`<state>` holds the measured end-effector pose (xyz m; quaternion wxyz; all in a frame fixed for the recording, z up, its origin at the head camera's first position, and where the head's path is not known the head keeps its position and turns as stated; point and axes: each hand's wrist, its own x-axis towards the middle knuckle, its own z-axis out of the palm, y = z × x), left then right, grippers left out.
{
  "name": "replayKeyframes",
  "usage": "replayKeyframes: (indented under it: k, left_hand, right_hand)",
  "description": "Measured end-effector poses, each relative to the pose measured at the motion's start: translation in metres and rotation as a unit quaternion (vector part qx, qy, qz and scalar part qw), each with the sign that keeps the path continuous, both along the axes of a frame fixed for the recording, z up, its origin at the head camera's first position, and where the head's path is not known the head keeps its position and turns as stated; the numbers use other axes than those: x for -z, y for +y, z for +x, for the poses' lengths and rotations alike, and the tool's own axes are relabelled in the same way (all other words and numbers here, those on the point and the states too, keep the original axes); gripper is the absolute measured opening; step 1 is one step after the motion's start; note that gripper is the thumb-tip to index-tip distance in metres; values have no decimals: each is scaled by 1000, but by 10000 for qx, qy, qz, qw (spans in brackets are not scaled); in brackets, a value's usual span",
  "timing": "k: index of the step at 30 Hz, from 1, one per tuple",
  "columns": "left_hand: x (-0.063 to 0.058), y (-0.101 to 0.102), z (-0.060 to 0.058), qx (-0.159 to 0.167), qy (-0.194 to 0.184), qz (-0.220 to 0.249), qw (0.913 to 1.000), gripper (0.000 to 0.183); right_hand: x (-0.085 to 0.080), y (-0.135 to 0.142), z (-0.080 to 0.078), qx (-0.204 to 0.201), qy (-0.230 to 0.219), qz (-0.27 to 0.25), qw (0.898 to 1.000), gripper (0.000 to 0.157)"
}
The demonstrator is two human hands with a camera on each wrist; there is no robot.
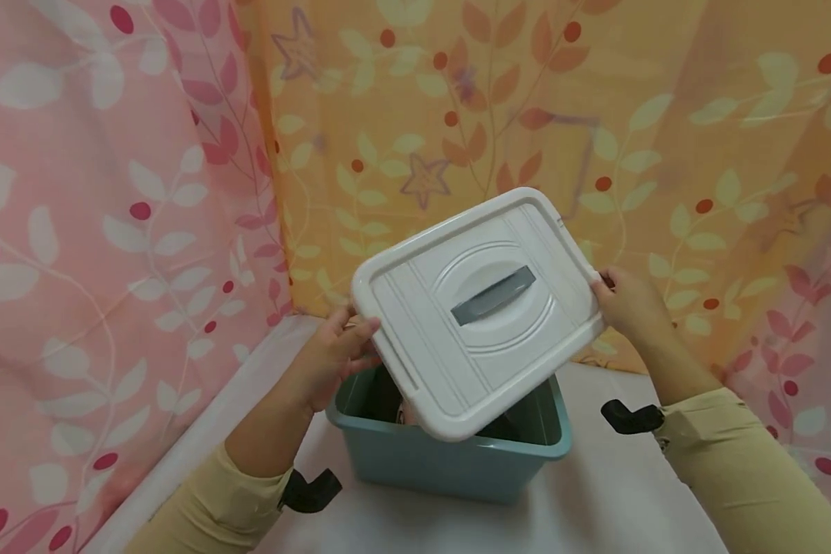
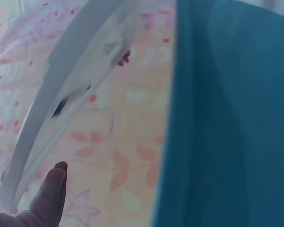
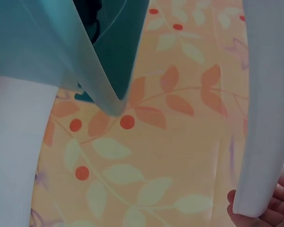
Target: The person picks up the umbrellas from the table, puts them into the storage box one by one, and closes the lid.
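Observation:
A white lid [image 1: 415, 308] with a grey handle [image 1: 493, 295] is held tilted above a blue-green plastic bin [image 1: 443, 465], its right side higher. My right hand [image 1: 630, 304] grips the lid's right edge, thumb on top; the right wrist view shows those fingers [image 3: 272, 213] curled round the white rim. At the lid's left edge is my left hand [image 1: 335, 354], its thumb lying at the rim. One finger [image 2: 51, 191] of it points up beside the lid [image 2: 38, 118] in the left wrist view. Dark contents [image 3: 88, 16] inside the bin are partly hidden by the lid.
The bin stands on a white-covered table [image 1: 595, 477]. Patterned curtains surround it, pink [image 1: 76, 231] on the left and orange [image 1: 402, 100] behind. A black wrist mount [image 1: 312, 491] sticks out from the left sleeve, another [image 1: 632, 418] from the right.

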<state>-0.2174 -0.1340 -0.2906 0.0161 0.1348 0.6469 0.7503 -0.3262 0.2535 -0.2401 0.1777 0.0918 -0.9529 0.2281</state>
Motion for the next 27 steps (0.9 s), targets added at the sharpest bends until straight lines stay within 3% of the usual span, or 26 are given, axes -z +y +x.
replayKeyframes:
  k: [4,11,19,22,27]
  left_hand:
    - [12,12,2,-42,-205,-215,9996,68]
    - [21,18,3,-423,-43,-610,9972,72]
    - [16,-7,-7,-927,-37,-1234,9880,69]
    - [11,-21,-12,-904,-11,-1432,9856,63]
    - [7,-42,-19,-812,-278,-1878,9784,57]
  right_hand:
    - [5,-3,3,224,60,-224,9995,37]
    - [13,-8,9,324,-125,-411,9986,39]
    - [19,-4,22,-109,-761,-464,9960,43]
    - [24,-5,32,-409,-1156,-800,9892,48]
    - [37,-10,45,-834,-1733,-1388,9715,55]
